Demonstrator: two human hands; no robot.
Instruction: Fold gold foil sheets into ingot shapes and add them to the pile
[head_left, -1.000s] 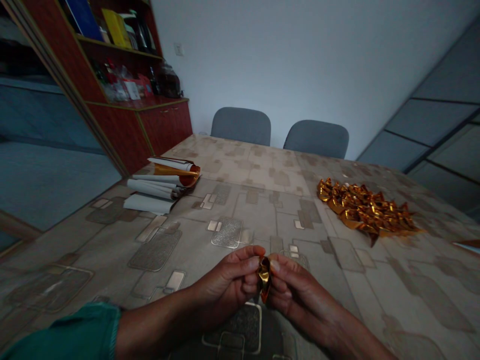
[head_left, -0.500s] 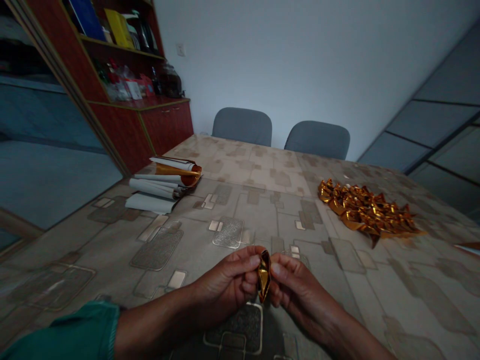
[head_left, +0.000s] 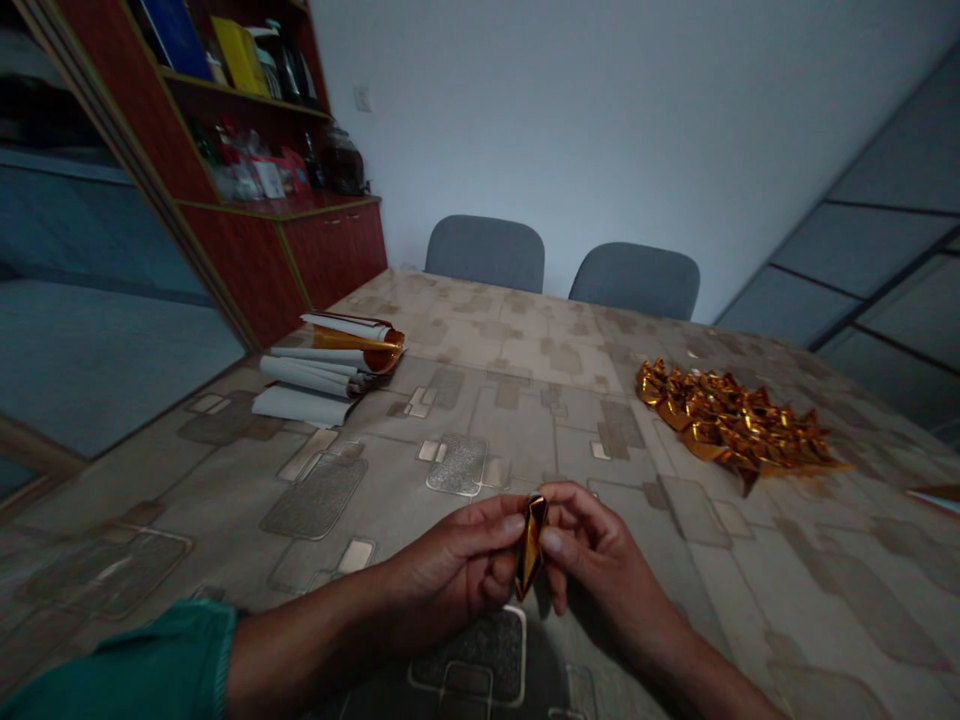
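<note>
Above the table's near part (head_left: 517,400), the left hand (head_left: 465,555) and right hand (head_left: 604,560) pinch a folded gold piece (head_left: 531,550) between them, partly hiding its sides. A flat item (head_left: 937,497), perhaps paper, is cut off at right. Clustered gold shapes (head_left: 731,415) overlap nearby; pale-backed sheets (head_left: 307,403) lie left.

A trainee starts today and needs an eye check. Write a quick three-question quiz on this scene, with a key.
1. Fill in: in the picture, the sheets lie to the ____ of the gold pile.
2. What is between the left hand and the right hand?
(a) a cup
(b) a gold piece
(c) a spoon
3. How many chairs show beyond the table?

Key: 1 left; 2 b; 3 two.
</note>
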